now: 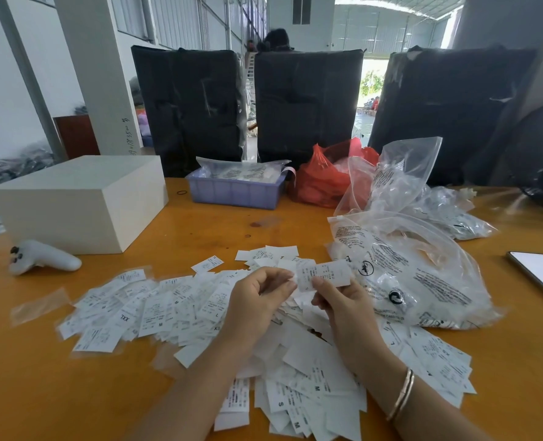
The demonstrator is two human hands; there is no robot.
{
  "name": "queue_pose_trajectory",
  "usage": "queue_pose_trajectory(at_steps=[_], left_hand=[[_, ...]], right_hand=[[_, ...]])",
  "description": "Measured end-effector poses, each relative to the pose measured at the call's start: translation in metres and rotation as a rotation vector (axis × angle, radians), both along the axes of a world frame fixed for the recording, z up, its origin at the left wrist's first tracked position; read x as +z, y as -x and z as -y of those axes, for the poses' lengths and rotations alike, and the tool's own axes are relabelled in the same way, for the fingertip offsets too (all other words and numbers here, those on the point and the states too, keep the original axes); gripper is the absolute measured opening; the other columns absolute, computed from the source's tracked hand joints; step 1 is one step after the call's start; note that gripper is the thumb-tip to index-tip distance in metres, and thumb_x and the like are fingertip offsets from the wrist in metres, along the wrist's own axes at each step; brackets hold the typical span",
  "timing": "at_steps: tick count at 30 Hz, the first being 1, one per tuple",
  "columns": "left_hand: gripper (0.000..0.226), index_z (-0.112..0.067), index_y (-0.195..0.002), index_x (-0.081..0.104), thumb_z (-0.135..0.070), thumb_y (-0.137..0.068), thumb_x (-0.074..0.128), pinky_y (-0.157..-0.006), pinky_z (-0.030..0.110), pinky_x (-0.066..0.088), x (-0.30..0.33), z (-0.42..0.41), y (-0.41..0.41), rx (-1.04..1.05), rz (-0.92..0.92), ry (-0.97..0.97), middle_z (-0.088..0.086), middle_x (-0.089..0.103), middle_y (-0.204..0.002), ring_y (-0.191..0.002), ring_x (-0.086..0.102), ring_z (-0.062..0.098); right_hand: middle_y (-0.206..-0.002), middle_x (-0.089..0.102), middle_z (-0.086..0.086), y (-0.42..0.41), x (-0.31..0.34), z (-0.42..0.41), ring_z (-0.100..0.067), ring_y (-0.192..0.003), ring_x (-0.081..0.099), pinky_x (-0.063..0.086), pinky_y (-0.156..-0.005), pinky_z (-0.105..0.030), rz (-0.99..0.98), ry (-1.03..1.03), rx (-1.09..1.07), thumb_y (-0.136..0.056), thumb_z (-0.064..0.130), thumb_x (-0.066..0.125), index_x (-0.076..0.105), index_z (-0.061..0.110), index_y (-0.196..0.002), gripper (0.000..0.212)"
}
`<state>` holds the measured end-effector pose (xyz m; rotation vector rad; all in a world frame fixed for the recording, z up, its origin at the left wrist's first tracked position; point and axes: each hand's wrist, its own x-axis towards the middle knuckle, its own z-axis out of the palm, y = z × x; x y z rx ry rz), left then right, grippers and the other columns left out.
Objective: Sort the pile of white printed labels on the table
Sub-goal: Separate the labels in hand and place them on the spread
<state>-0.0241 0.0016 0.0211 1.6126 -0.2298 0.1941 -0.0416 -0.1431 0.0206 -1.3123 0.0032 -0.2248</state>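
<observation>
A wide pile of white printed labels (174, 310) covers the middle of the orange table (41, 377), with size letters such as M, S, L and XXL showing. Both my hands are raised just above the pile. My right hand (343, 307) pinches a small bunch of labels (322, 275) between thumb and fingers. My left hand (260, 297) has its fingers curled, and its fingertips touch the left edge of that same bunch. More labels lie under and in front of my forearms (311, 393).
A white box (82, 198) and a white controller (41, 257) sit at the left. A lilac bin (235, 192) and a red bag (324, 179) stand behind. Clear printed plastic bags (416, 268) lie at the right, a phone (540, 275) beyond them.
</observation>
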Motion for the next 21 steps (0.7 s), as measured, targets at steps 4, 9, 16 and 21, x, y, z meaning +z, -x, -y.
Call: queue_pose_trajectory(at_steps=[4,9,16,21], left_hand=[[0.015,-0.030,-0.087,0.069,-0.017,-0.083,0.073,-0.068,0.007,0.049,0.0009,-0.0016,-0.0018,0.009,-0.003,0.007,-0.022,0.072,-0.084,-0.084,0.067,-0.005],[0.018,-0.030,-0.089,0.068,-0.014,-0.083,0.073,-0.067,0.004,0.047,0.0006,-0.0023,-0.0026,-0.017,0.004,0.003,-0.028,0.070,-0.085,-0.086,0.066,-0.009],[0.020,-0.030,-0.090,0.068,-0.012,-0.082,0.073,-0.071,0.008,0.049,-0.0015,0.0009,-0.0020,-0.050,0.036,-0.038,-0.024,0.071,-0.083,-0.086,0.067,-0.006],[0.018,-0.031,-0.087,0.067,-0.015,-0.083,0.072,-0.065,0.009,0.049,-0.0003,-0.0005,-0.0027,0.005,0.035,-0.031,-0.017,0.072,-0.081,-0.081,0.067,-0.004]], right_hand=[[-0.060,0.060,0.002,0.0005,-0.0002,-0.0012,-0.012,-0.061,0.051,0.042,-0.068,-0.031,-0.011,0.030,-0.001,-0.083,0.018,0.069,0.069,0.029,-0.065,0.021],[-0.064,0.062,0.001,-0.0002,0.0014,0.0032,-0.010,-0.061,0.056,0.045,-0.072,-0.030,0.017,-0.144,-0.003,-0.082,0.015,0.068,0.067,0.019,-0.078,0.005],[-0.065,0.062,0.003,0.0017,0.0010,-0.0003,-0.010,-0.063,0.055,0.045,-0.074,-0.032,0.021,-0.078,-0.016,-0.083,0.018,0.067,0.068,0.025,-0.076,0.010],[-0.067,0.065,0.008,0.0028,0.0007,-0.0022,-0.006,-0.064,0.057,0.046,-0.069,-0.025,0.042,0.040,0.009,-0.083,0.016,0.068,0.070,0.031,-0.071,0.019]])
